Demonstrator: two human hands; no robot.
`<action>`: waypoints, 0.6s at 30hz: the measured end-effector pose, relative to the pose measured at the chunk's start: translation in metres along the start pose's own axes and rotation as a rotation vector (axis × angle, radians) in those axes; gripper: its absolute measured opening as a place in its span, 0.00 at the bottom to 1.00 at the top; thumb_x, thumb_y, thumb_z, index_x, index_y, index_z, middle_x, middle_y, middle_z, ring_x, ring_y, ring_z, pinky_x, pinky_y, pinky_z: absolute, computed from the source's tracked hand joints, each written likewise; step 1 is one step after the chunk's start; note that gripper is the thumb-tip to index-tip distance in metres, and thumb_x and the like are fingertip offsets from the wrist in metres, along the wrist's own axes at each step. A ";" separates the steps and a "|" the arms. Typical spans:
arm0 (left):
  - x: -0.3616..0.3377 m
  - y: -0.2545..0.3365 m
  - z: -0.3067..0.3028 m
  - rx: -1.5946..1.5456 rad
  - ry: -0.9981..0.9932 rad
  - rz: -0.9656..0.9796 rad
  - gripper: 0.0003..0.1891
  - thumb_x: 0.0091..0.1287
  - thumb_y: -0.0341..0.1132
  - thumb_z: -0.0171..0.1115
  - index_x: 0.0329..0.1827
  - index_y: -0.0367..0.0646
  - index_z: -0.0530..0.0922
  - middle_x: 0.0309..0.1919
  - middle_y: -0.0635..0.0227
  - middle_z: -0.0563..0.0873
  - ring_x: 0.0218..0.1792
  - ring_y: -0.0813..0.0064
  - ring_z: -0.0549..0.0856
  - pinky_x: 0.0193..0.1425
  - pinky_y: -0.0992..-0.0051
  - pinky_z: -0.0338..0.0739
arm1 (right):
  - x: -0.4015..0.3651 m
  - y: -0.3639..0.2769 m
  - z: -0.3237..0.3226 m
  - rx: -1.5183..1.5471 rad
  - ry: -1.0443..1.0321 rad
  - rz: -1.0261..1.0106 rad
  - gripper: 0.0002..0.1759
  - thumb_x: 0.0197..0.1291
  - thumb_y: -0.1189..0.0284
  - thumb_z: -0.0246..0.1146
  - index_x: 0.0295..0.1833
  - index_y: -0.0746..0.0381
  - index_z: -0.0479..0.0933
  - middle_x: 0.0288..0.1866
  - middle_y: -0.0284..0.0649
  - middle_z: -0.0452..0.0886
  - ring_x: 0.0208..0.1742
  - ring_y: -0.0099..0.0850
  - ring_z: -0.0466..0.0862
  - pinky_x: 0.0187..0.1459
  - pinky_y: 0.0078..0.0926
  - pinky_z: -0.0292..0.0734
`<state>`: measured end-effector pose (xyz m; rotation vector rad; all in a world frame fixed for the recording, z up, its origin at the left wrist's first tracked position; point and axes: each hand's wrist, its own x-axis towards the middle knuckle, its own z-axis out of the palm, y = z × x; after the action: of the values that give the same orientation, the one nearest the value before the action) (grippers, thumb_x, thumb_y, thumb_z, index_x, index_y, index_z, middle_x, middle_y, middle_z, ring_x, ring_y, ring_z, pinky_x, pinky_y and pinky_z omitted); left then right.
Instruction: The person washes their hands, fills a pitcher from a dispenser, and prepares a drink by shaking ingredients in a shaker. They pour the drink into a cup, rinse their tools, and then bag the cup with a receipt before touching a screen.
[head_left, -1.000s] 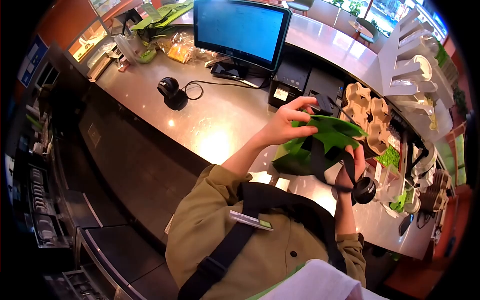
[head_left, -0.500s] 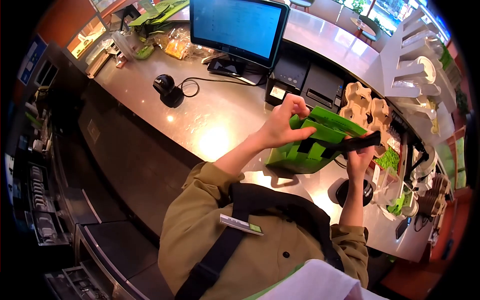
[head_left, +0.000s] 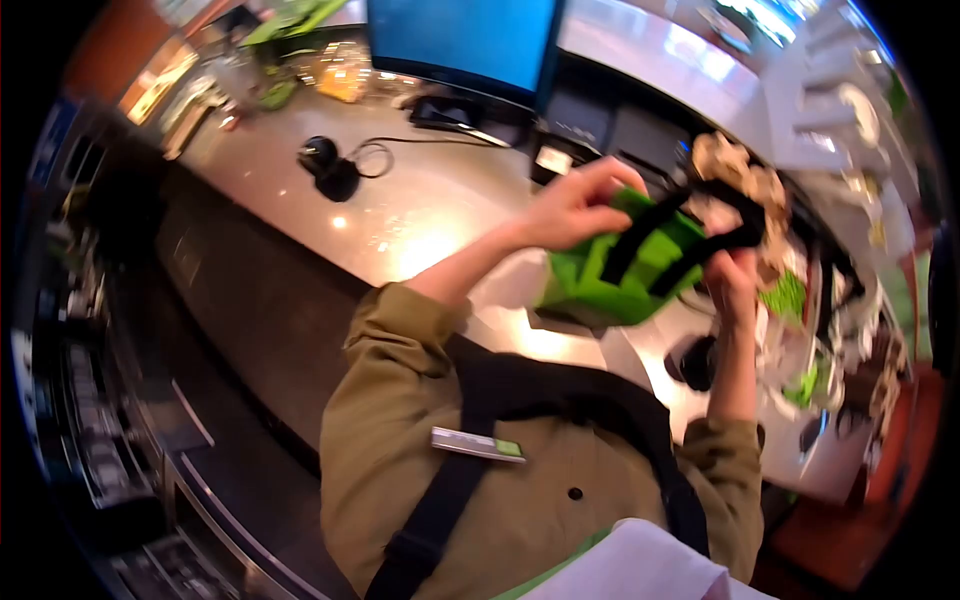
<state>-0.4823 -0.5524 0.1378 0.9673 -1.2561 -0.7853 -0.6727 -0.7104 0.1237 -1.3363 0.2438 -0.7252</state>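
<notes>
A green bag (head_left: 610, 278) with black strap handles (head_left: 690, 268) is held above the metal counter, a little blurred. My left hand (head_left: 582, 205) pinches the bag's upper left edge with thumb and fingers. At the bag's right side, my right hand (head_left: 733, 275) is closed on its edge, below the looped black handles; its fingertips are partly hidden. The bag's opening faces up, and its contents cannot be made out.
A monitor (head_left: 465, 45) stands at the counter's back, with a black printer (head_left: 640, 135) to its right. A scanner (head_left: 320, 155) sits on the counter (head_left: 270, 210) at left. Cardboard trays (head_left: 725, 160) and a dark round object (head_left: 692, 362) are near my right hand.
The black handles have swung up into loops over the bag. Both hands have shifted slightly, still on the bag, and the whole view has moved and blurred.
</notes>
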 end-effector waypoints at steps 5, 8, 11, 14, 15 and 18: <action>0.003 -0.005 -0.014 -0.012 -0.182 -0.195 0.18 0.57 0.22 0.51 0.51 0.42 0.75 0.37 0.71 0.79 0.32 0.85 0.75 0.31 0.85 0.71 | 0.002 0.007 -0.026 0.159 -0.305 0.177 0.13 0.53 0.78 0.54 0.46 0.66 0.72 0.22 0.31 0.69 0.18 0.17 0.65 0.19 0.14 0.62; 0.007 -0.004 -0.014 0.123 -0.247 -0.033 0.15 0.53 0.18 0.47 0.41 0.38 0.79 0.25 0.74 0.72 0.27 0.84 0.72 0.29 0.84 0.67 | 0.003 -0.009 -0.019 0.083 -0.402 0.120 0.08 0.55 0.80 0.51 0.37 0.69 0.75 0.26 0.37 0.74 0.21 0.20 0.71 0.21 0.15 0.64; 0.008 0.001 -0.016 0.509 -0.273 0.259 0.11 0.49 0.19 0.49 0.34 0.35 0.77 0.25 0.66 0.71 0.28 0.73 0.72 0.31 0.78 0.67 | -0.002 -0.031 -0.019 -0.333 -0.444 -0.039 0.10 0.53 0.80 0.50 0.38 0.69 0.75 0.35 0.37 0.75 0.26 0.20 0.71 0.25 0.13 0.64; 0.005 0.028 -0.013 0.782 -0.305 0.489 0.10 0.45 0.25 0.53 0.32 0.35 0.75 0.32 0.57 0.75 0.32 0.60 0.74 0.34 0.70 0.69 | -0.015 -0.046 0.003 -0.616 -0.433 -0.256 0.13 0.49 0.76 0.59 0.42 0.67 0.71 0.36 0.34 0.71 0.33 0.23 0.72 0.34 0.17 0.67; 0.002 0.035 -0.011 0.856 -0.298 0.501 0.10 0.45 0.27 0.56 0.31 0.35 0.74 0.32 0.57 0.75 0.33 0.59 0.74 0.35 0.68 0.69 | -0.024 -0.049 0.013 -0.727 -0.334 -0.179 0.16 0.48 0.75 0.63 0.43 0.67 0.70 0.36 0.36 0.72 0.34 0.27 0.74 0.35 0.21 0.69; 0.000 0.025 0.010 0.948 -0.096 0.567 0.14 0.44 0.32 0.68 0.31 0.36 0.75 0.33 0.58 0.77 0.34 0.59 0.75 0.38 0.68 0.69 | -0.019 -0.029 0.027 -0.808 -0.083 -0.453 0.19 0.46 0.72 0.67 0.41 0.66 0.68 0.35 0.41 0.72 0.37 0.33 0.76 0.36 0.27 0.71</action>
<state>-0.4925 -0.5440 0.1613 1.2093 -1.9194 0.2678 -0.6821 -0.6795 0.1534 -2.2312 0.1704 -0.9969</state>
